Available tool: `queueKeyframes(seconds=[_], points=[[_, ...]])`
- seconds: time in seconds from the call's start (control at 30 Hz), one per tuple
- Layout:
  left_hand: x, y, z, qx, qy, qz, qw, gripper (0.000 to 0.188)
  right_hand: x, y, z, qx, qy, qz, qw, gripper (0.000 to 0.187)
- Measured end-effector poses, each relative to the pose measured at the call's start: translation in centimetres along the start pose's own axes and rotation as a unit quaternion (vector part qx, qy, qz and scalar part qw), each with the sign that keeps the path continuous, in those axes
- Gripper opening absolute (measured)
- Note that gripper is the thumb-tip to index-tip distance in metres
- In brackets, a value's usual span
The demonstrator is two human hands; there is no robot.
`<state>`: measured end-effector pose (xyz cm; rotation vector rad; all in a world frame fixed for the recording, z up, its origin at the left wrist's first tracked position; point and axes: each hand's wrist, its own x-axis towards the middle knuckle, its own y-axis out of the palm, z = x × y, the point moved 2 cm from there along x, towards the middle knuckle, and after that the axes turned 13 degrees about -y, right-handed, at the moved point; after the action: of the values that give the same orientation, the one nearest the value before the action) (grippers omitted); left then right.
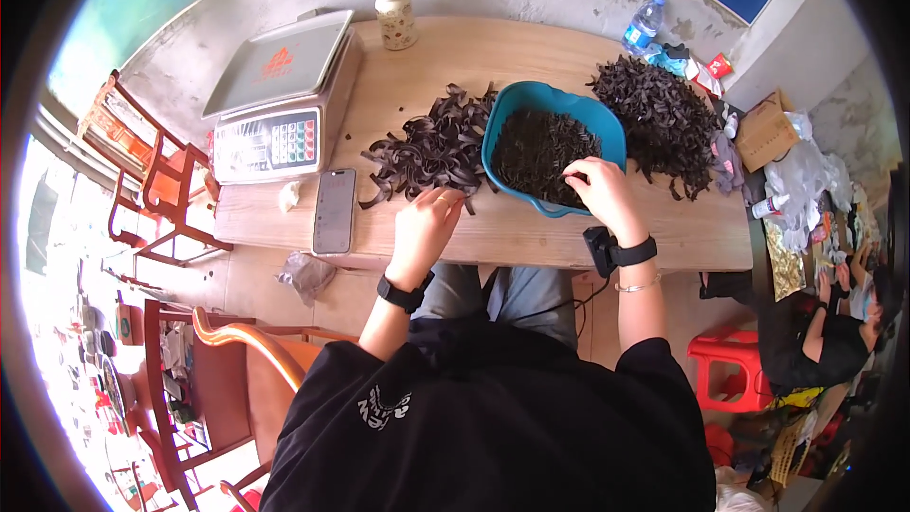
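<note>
A teal plastic basin (607, 120) stands on the wooden table in front of me, with many small dark pieces (540, 147) inside. My right hand (603, 192) reaches over the basin's near right edge, its fingertips pinched close to the pieces; what they hold, if anything, is too small to name. To the left of the basin lies a loose pile of dark brown strips (431, 152). At this pile's near edge is my left hand (428, 228), its fingers drawn together beside a strip end; I cannot make out what is between them. A larger heap of similar dark strips (654, 118) lies right of the basin.
A digital scale (267, 144) with a grey tray fills the table's left side, near a phone (334, 213). A red-capped bottle (395, 19) and a water bottle (644, 25) stand at the back. Rightward are a cardboard box (766, 133), a red stool (728, 370) and another person.
</note>
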<state>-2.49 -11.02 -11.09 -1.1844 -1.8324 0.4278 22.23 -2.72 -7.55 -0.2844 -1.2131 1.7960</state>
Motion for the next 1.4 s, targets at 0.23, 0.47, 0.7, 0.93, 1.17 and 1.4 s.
queueKeyframes(seconds=[0.23,0.47,0.7,0.93,1.17,1.4], points=[[0.8,-1.4,-3.5,-0.207,-0.110,0.072,0.970,0.011,-0.4,-0.2,1.3,0.006,0.001,-0.092,0.996,0.010],[1.1,-4.1,-7.9,-0.351,-0.089,0.110,0.926,0.012,-2.7,0.2,9.3,0.546,0.052,-0.134,0.826,0.014],[-0.5,-5.6,-8.4,-0.327,-0.078,0.133,0.932,0.011,-4.4,1.3,11.5,0.591,-0.016,-0.200,0.781,0.011],[-1.4,-6.5,-8.5,-0.333,-0.106,0.143,0.926,0.013,-5.1,1.7,11.9,0.543,-0.031,-0.200,0.815,0.012],[-1.7,-6.6,-8.3,-0.334,-0.100,0.121,0.930,0.013,-5.4,2.2,12.5,0.491,-0.075,-0.204,0.844,0.012],[-1.7,-6.7,-8.5,-0.298,-0.063,0.114,0.946,0.012,-5.7,2.4,12.2,0.493,-0.053,-0.232,0.837,0.009]])
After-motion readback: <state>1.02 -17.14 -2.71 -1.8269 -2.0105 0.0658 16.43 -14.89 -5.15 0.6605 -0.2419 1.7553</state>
